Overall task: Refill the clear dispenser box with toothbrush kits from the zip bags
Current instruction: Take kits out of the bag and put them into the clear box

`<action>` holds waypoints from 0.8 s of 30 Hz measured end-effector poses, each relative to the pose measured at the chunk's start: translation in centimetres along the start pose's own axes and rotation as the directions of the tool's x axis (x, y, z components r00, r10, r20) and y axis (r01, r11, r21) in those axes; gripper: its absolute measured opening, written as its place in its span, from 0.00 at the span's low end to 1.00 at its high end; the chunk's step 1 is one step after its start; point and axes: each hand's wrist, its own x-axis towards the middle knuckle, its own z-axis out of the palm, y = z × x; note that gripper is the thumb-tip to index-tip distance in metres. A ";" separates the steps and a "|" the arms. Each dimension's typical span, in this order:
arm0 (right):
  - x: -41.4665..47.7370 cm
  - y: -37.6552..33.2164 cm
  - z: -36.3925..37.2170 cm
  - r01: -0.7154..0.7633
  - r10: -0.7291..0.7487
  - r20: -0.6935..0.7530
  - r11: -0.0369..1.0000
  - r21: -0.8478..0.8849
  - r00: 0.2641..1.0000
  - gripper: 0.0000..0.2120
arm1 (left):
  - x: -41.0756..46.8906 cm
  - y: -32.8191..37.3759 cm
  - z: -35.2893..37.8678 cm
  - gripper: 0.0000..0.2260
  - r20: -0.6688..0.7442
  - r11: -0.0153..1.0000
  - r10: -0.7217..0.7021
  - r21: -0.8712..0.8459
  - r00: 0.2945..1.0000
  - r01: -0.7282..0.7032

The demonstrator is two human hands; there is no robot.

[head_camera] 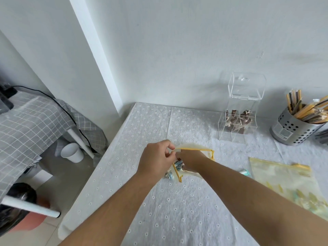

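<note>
left hand pinching bag rim, holding the mouth open | right hand reaching inside just beside that pinch, fingers hidden, grasp not readable | kits lying in the bag just below the pinch | box standing well beyond both hands | handling: kits looking light, crinkly, likely slippery, so gripping them across the middle seems best; bag looking limp, needing the rim held

We stretch both bare forearms forward, wrists close together. Our left hand pinches the rim of the bag between thumb and curled fingers. Our right hand sits inside its mouth, fingers hidden.
</note>
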 end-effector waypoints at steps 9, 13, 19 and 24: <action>-0.1 0.9 -0.5 0.048 -0.049 -0.011 0.996 -0.075 0.999 0.13 | 0.3 1.2 1.0 0.02 -0.034 0.999 -0.032 -0.013 0.999 0.032; -0.3 1.5 -0.4 0.038 -0.038 -0.005 0.999 0.019 0.999 0.19 | 0.4 1.7 1.2 0.02 -0.040 0.999 -0.052 -0.012 0.998 0.052; 0.7 1.8 0.0 0.059 -0.060 0.100 0.998 0.011 0.993 0.22 | 0.3 2.1 1.5 0.02 -0.040 0.996 -0.094 -0.005 0.995 0.094; 1.1 1.5 -0.3 0.037 -0.066 0.148 0.981 0.191 0.987 0.16 | 0.1 2.3 1.5 0.01 -0.036 0.993 -0.118 0.008 0.992 0.119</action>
